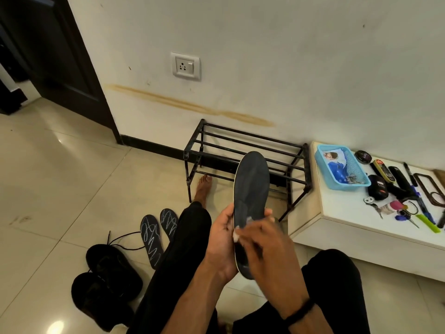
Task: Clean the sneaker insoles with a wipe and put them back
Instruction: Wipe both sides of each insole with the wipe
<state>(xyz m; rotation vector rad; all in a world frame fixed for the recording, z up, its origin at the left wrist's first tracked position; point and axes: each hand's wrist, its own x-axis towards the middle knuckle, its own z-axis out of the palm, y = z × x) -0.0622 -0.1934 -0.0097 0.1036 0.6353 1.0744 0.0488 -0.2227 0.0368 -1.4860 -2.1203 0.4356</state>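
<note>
Low against the wall stands a black rack [245,150], a white counter [342,213] beside it. Two black sneakers [108,280] and two chalk-marked insoles [159,233] lie on the floor. The left hand [221,244] grips a dark insole [251,189] upright; the right hand [267,242] pinches a wipe [237,233] against it.

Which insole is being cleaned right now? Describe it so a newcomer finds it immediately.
Start at the black metal shoe rack by the wall; in front of it, a dark grey foam insole stands upright, gripped by the left hand. The right hand rubs a white wipe on it. Unlike the two chalk-scribbled insoles on the floor, it's plain.
</note>
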